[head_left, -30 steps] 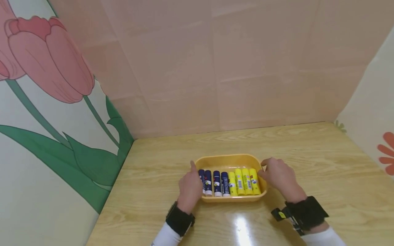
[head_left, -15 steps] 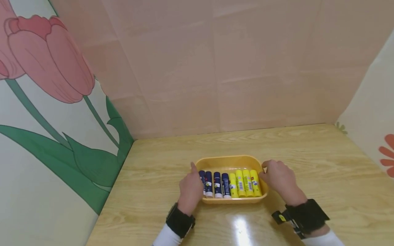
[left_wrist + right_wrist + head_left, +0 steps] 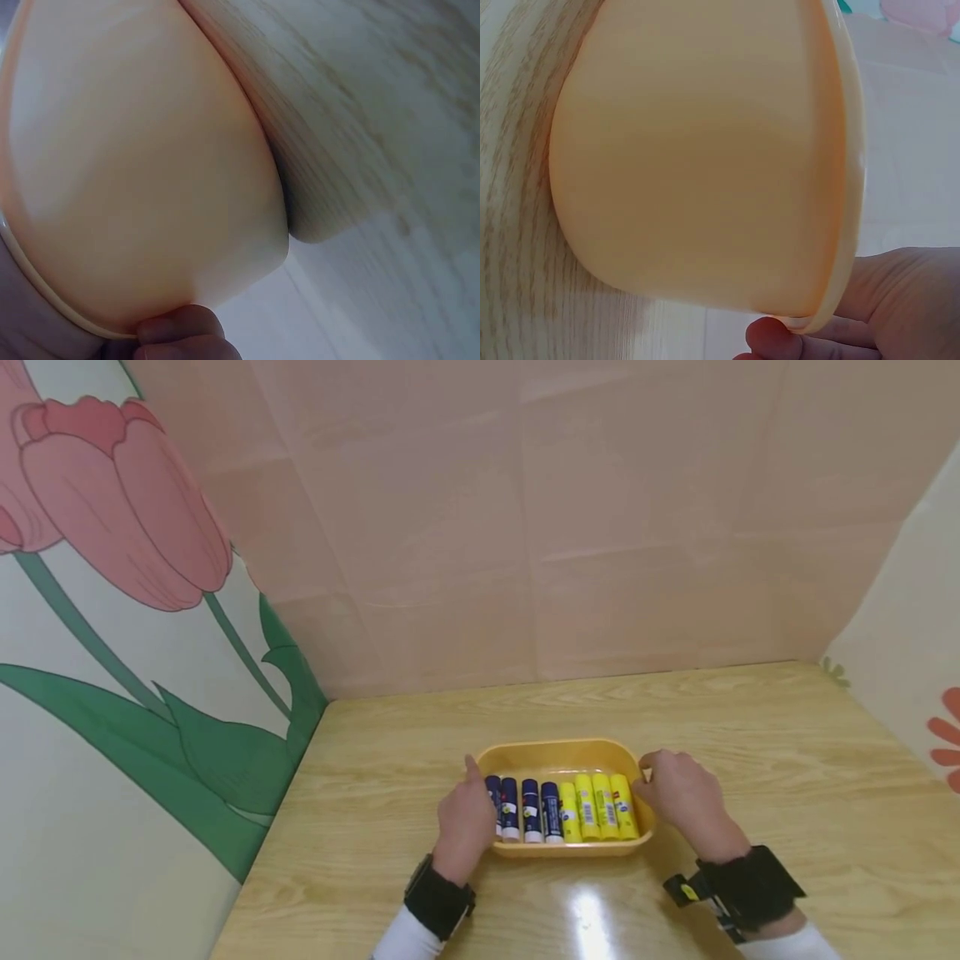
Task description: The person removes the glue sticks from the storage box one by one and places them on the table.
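Note:
A yellow plastic basket [image 3: 555, 756] sits on the table in the head view. Inside, glue sticks lie side by side: several dark blue glue sticks [image 3: 531, 810] with white ends on the left, several yellow glue sticks [image 3: 603, 806] on the right. My left hand [image 3: 467, 814] grips the basket's left end, partly covering the leftmost blue stick. At the other end, my right hand [image 3: 682, 793] holds the rim. The left wrist view shows fingers [image 3: 184, 324] curled at the rim. In the right wrist view, fingertips [image 3: 772, 337] are tucked under the lip.
The wood-grain table [image 3: 390, 760] extends around the basket, with a glare spot in front. A pinkish covered wall [image 3: 525, 527] stands behind. Panels with painted flowers rise at the left [image 3: 135, 502] and right [image 3: 900, 610]. Black straps circle both wrists.

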The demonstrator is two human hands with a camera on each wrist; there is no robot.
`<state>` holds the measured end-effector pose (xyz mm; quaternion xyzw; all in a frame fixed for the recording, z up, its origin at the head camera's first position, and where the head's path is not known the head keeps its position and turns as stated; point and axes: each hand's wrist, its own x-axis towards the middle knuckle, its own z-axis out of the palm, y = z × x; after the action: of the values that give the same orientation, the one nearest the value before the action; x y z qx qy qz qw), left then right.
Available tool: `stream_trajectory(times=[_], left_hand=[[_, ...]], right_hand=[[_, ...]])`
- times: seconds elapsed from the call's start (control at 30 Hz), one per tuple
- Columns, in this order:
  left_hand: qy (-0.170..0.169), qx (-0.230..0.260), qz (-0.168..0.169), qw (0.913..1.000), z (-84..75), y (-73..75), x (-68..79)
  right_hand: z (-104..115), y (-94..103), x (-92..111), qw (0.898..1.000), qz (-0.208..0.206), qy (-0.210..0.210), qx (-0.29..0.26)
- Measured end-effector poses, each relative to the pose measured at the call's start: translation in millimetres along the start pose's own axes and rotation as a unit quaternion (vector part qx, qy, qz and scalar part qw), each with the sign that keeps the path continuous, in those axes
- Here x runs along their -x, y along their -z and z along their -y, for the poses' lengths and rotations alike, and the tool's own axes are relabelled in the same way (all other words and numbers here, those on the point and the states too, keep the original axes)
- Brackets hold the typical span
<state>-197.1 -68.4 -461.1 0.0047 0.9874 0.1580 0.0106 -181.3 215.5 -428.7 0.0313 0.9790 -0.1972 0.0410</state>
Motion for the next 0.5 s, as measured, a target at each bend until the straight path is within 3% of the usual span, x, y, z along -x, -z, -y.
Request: stream_trajectory(times=[0.5], left_hand=[[0.004, 0.011, 0.007, 0.9999, -1.4, 2.1, 2.0]], right_hand=[[-0.1, 1.7, -0.3, 1.000, 0.010, -0.003, -0.002]])
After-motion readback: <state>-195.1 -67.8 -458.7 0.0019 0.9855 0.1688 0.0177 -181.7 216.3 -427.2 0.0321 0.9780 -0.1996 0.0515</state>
